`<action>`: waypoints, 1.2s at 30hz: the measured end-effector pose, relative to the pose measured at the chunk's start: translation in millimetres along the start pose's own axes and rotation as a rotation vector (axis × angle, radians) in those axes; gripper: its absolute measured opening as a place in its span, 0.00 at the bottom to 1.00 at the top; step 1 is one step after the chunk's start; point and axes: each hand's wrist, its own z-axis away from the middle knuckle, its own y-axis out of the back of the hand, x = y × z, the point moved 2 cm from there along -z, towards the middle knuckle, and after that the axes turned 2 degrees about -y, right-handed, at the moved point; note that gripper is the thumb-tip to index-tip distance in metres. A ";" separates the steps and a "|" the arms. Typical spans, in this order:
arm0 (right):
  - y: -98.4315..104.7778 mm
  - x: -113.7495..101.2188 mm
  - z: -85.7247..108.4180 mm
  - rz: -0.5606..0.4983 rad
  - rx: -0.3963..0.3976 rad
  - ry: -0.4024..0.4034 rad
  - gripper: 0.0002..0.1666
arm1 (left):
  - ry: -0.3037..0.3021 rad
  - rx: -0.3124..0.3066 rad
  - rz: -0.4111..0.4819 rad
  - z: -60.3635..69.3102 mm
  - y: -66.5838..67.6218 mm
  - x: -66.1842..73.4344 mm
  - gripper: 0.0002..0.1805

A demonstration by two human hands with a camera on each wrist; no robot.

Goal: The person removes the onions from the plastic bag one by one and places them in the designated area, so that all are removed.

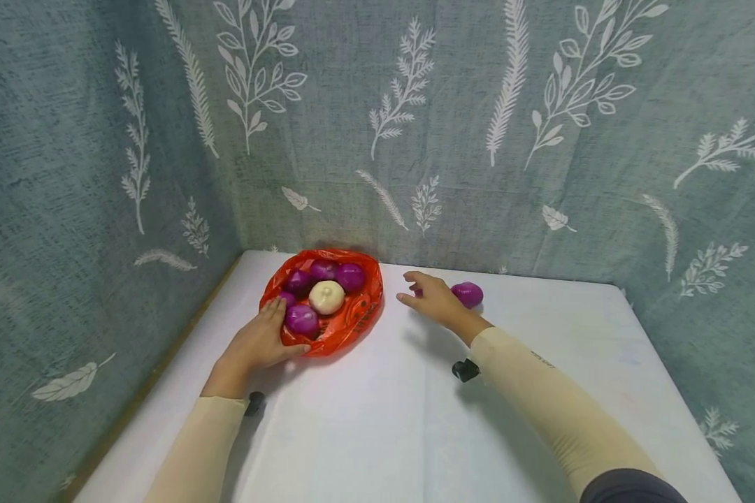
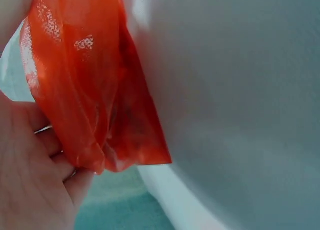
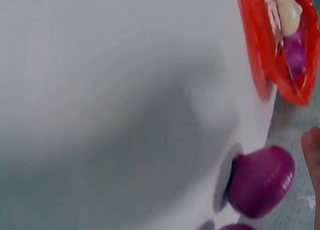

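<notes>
The left hand rests against the left side of one red bag, thumb and fingers spread wide; the right hand has thumb and forefinger apart and holds nothing that shows (its other fingertips are hard to make out). Two loose purple onions lie by that right hand: a near onion, mostly hidden behind it in the head view, and a far onion beyond the wrist. Inside the bag sit five visible purple onions around one pale bulb. Everything stands on one white table, with two cream sleeves reaching over it and green leaf-patterned cloth behind.
</notes>
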 end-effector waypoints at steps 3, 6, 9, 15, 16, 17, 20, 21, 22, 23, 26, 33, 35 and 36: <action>-7.6 -5.8 -1.2 -0.020 0.002 0.016 0.35 | 0.005 -0.026 0.023 0.5 2.7 6.1 0.67; -13.9 -12.0 -0.8 -0.063 0.000 0.027 0.34 | 0.008 -0.036 0.043 0.8 5.7 11.7 0.66; -18.4 -17.3 0.8 -0.105 -0.001 0.034 0.34 | 0.012 -0.037 0.049 0.3 7.4 15.9 0.65; -35.5 -25.2 0.6 -0.136 -0.014 0.028 0.34 | 0.020 -0.065 0.064 3.3 4.9 19.4 0.64; -38.9 -27.1 0.6 -0.139 -0.017 0.030 0.34 | 0.020 -0.068 0.071 3.8 4.2 19.9 0.64; -42.3 -29.1 1.0 -0.145 -0.019 0.030 0.34 | 0.022 -0.068 0.077 4.1 3.4 20.3 0.64; -51.7 -36.5 1.9 -0.149 -0.021 0.040 0.34 | 0.012 -0.060 0.086 4.6 2.6 22.3 0.63; -54.9 -38.9 2.0 -0.140 -0.018 0.047 0.34 | 0.007 -0.057 0.090 4.7 2.7 23.0 0.63; -58.4 -42.6 1.2 -0.137 -0.016 0.056 0.33 | 0.011 -0.053 0.096 5.6 3.6 23.0 0.63; -62.1 -46.2 0.5 -0.137 -0.019 0.064 0.33 | 0.012 -0.050 0.098 6.4 4.5 22.8 0.62; -73.3 -56.7 -2.5 -0.143 -0.024 0.102 0.33 | 0.014 -0.042 0.088 9.0 8.0 22.3 0.62; -97.5 -78.7 -6.7 -0.203 -0.038 0.157 0.31 | -0.016 0.018 0.011 7.9 14.6 17.3 0.60; -104.3 -83.9 -6.5 -0.215 -0.038 0.143 0.31 | -0.019 0.030 -0.003 6.1 14.8 14.5 0.60; -108.2 -86.1 -6.3 -0.216 -0.036 0.133 0.30 | -0.012 0.033 -0.009 5.4 14.5 12.7 0.60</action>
